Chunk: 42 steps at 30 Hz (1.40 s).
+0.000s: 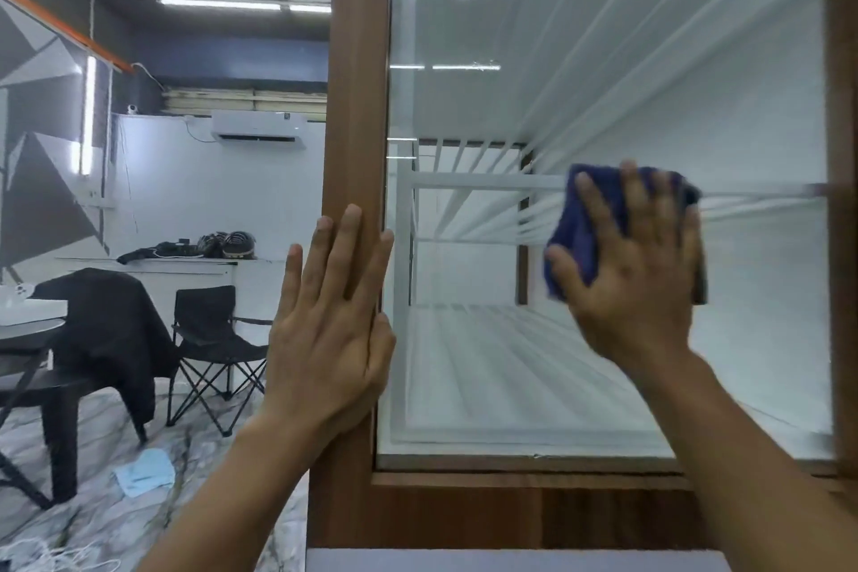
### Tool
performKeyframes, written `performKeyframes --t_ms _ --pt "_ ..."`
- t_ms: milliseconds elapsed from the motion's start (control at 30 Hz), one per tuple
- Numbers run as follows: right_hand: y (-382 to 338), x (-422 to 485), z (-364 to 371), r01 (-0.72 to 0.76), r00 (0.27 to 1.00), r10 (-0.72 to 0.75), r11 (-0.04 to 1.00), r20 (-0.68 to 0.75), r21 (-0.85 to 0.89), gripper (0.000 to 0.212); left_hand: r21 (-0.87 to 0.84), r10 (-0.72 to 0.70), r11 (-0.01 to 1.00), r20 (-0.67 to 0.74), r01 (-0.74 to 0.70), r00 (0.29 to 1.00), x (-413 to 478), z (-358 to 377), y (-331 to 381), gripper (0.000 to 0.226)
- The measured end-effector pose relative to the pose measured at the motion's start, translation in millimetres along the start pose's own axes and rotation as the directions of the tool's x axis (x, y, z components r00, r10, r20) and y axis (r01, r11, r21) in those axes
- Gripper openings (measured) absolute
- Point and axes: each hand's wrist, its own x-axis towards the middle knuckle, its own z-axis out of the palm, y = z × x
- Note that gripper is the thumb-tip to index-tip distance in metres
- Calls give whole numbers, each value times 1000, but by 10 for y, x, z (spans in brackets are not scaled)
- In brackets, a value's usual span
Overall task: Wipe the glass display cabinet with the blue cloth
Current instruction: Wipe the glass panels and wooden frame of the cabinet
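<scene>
With the right hand (636, 265) spread flat on the blue cloth (580, 228), pinning it against the glass pane (487, 293) of the display cabinet (357, 107) toward the pane's right side, and the left hand (329, 320) open and empty, fingers flat along the brown wooden frame post, bracing. Could slide out from under the palm, since only pressure holds the bunched cloth. Could also smear bare-finger marks onto the glass where fingertips overhang the cloth.
</scene>
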Motion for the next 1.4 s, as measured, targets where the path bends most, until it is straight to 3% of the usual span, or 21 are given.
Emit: performKeyframes --t_ms 67,133,200,267,300,400,500,533,600,667,700,800,867,900,967,1033,1100,1167,1233,1300,1400 --pt "244 276 -145 -385 922 386 921 -16 60 76 12 19 1000 7 -19 1000 189 -30 -30 74" --pt "-134 340 -113 -400 914 402 915 -47 48 76 15 23 1000 11 -23 1000 381 -54 -26 74" --pt "-759 213 13 11 1000 -10 999 -23 42 75 19 10 1000 10 -10 1000 506 -65 -3 75" --pt "-1035 135 60 433 900 -436 899 25 66 74 0 -1 1000 3 1 1000 551 -72 17 75" --pt "-918 233 58 511 859 -512 858 9 44 74 -11 1 1000 2 -1 1000 558 -77 20 76" --pt "-88 649 -21 129 991 -129 992 -18 -1 74 -22 20 1000 7 -20 1000 546 -91 17 77" --pt "113 876 -173 -394 919 395 917 -4 52 77 -42 17 999 6 -17 1000 557 -100 29 78" --pt "-130 852 -145 -367 930 368 929 -15 38 77 -48 17 999 6 -17 1000 560 -98 33 78" --pt "-767 638 -46 42 999 -42 997 8 72 77 -58 17 998 -2 -17 1000 557 -92 26 77" --pt "-1080 397 32 478 875 -481 876 56 63 76 -70 20 997 -16 -21 1000 550 -89 19 76" --pt "-1006 457 48 532 844 -534 846 55 35 76 -79 28 996 -18 -29 999 546 -90 15 76" --pt "-524 1011 -33 133 991 -133 991 16 25 79 -98 43 994 -3 -44 999 544 -117 -4 77" --pt "-496 1272 -110 -123 991 121 992 52 39 78 -74 43 996 -4 -43 999 612 -145 -33 77" --pt "-628 1283 -110 -100 994 99 995 47 27 78 -66 40 997 -4 -40 999 658 -154 -41 77" --pt "-976 1117 -58 236 970 -238 971 60 28 79 -66 32 997 0 -32 999 745 -169 -48 78" --pt "-1023 1023 -34 535 842 -530 845 106 -26 80 -70 37 997 3 -37 999 770 -162 -46 79" --pt "-786 1332 -54 464 885 -461 885 73 -41 80 -72 46 996 3 -45 999 736 -150 -51 79" --pt "-578 1696 -134 100 994 -101 995 35 25 79 -77 52 996 0 -52 999 712 -141 -63 78" --pt "-668 1774 -172 -103 994 100 992 42 72 77 -79 46 996 -4 -46 999 737 -138 -70 77" --pt "-1000 1519 -103 69 996 -72 996 52 51 77 -69 36 997 -10 -37 999 786 -143 -60 77" --pt "-1086 1036 -23 495 865 -495 869 84 11 78 -53 40 998 -14 -40 999 810 -151 -53 76"
